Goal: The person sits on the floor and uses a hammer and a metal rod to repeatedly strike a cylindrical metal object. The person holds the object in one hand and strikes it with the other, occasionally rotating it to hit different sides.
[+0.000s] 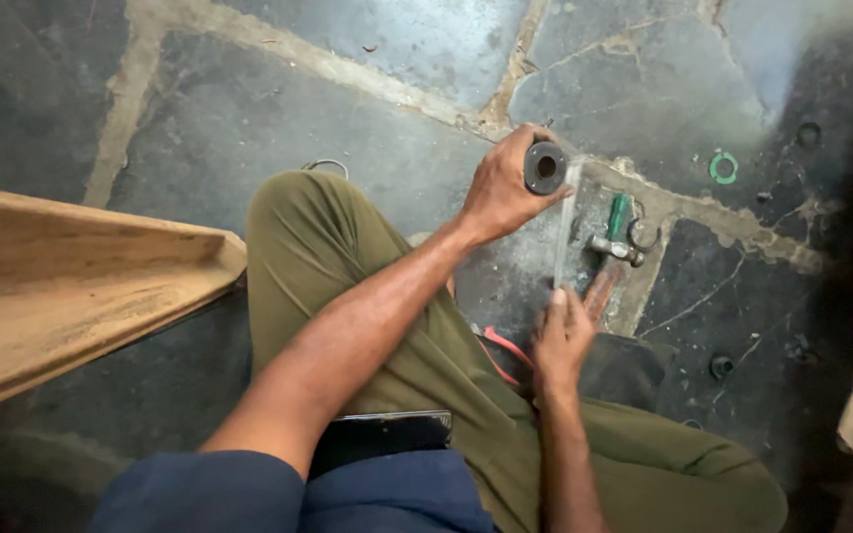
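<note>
Both hands were busy: the left hand (502, 190) gripped a dark ring-shaped fitting (545, 167) above the stone floor (249, 109), the right hand (561, 336) pinched clear tape (565, 232) stretched toward it, seemingly mid-wrap, needing steady tension.

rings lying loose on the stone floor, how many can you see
3: a green ring at upper right, a metal ring just beyond the knee, and a dark ring beside the hammer. More may lie hidden under the legs.
</note>
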A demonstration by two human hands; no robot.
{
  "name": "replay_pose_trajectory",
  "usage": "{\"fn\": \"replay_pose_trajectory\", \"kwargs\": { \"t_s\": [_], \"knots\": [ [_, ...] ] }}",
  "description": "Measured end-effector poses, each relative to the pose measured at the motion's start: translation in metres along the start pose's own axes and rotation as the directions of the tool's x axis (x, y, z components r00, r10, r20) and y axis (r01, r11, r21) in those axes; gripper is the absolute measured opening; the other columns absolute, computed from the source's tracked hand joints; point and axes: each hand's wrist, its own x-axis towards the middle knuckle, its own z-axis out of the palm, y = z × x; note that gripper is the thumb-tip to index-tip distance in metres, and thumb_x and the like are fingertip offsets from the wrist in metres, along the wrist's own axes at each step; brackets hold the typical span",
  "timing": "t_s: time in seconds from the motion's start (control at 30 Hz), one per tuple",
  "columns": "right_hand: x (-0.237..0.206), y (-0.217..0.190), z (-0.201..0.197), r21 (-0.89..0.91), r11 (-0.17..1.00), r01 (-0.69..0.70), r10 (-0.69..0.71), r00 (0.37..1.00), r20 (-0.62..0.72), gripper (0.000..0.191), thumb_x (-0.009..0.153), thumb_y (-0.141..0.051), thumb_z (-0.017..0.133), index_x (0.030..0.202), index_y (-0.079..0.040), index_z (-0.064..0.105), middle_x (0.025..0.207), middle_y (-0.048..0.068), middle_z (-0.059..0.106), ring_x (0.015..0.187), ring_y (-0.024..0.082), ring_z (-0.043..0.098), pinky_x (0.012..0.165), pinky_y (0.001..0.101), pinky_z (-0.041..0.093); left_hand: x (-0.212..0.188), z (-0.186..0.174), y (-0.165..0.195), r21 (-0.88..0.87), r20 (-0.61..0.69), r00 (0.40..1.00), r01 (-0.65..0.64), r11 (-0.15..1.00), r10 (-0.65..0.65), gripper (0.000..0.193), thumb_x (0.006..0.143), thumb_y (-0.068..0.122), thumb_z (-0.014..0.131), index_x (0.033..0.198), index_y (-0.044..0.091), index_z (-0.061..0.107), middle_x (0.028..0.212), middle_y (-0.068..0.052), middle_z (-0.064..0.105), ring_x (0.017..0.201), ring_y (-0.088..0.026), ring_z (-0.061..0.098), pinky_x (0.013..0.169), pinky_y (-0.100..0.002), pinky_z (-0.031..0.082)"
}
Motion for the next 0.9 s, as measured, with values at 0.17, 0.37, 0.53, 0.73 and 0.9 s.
{"fn": "replay_pose_trajectory", "kwargs": {
  "t_s": [0.17,0.37,0.53,0.73,0.9],
  "knots": [
    [-0.055,-0.052,-0.019,-0.293,0.825,0.483,-0.541,0.825,-0.162,0.035,0.117,-0.010,0.050,0.148,0.006,0.055,0.101,0.007,0.066,0.080,0.011,0.058,0.073,0.0276,0.049,0.001,-0.001,0.004,-0.029,-0.038,0.999,0.018,0.999,-0.019,0.047,0.077,0.019,0.088,0.112,0.010,0.058,0.106,-0.009,0.068,0.102,-0.030,0.070,0.087,-0.040,0.056],
    [-0.092,-0.095,-0.016,-0.506,0.635,0.584,-0.673,0.739,0.007,0.043,0.108,-0.002,0.058,0.150,0.003,0.054,0.098,0.017,0.069,0.075,0.015,0.061,0.070,0.0306,0.051,0.002,0.001,0.009,-0.020,-0.012,1.000,-0.009,1.000,0.008,0.042,0.076,0.016,0.084,0.110,0.010,0.059,0.104,-0.010,0.068,0.100,-0.033,0.069,0.085,-0.042,0.055],
    [-0.113,-0.113,-0.023,-0.547,0.652,0.524,-0.643,0.765,-0.034,0.047,0.102,0.004,0.059,0.149,0.003,0.054,0.118,0.024,0.075,0.066,0.016,0.055,0.063,0.0319,0.047,-0.001,-0.002,0.011,-0.016,0.003,1.000,-0.029,0.999,0.030,0.037,0.078,0.013,0.081,0.109,0.010,0.060,0.104,-0.010,0.068,0.102,-0.033,0.069,0.088,-0.042,0.055],
    [-0.114,-0.121,-0.023,-0.561,0.601,0.569,-0.687,0.727,0.003,0.048,0.103,0.006,0.058,0.150,0.005,0.051,0.128,0.028,0.069,0.076,0.017,0.060,0.072,0.0318,0.051,-0.002,-0.002,0.017,-0.001,0.035,0.991,-0.132,0.991,0.132,0.036,0.080,0.012,0.080,0.110,0.010,0.060,0.104,-0.011,0.066,0.104,-0.034,0.066,0.090,-0.043,0.054],
    [-0.119,-0.123,-0.024,-0.583,0.632,0.511,-0.648,0.761,-0.034,0.045,0.106,0.004,0.059,0.150,0.001,0.055,0.108,0.024,0.072,0.079,0.019,0.064,0.075,0.0327,0.052,-0.005,-0.005,0.022,-0.011,0.032,0.993,-0.109,0.994,0.110,0.039,0.078,0.013,0.080,0.111,0.010,0.060,0.105,-0.011,0.067,0.103,-0.034,0.067,0.089,-0.043,0.054]
  ]
}}
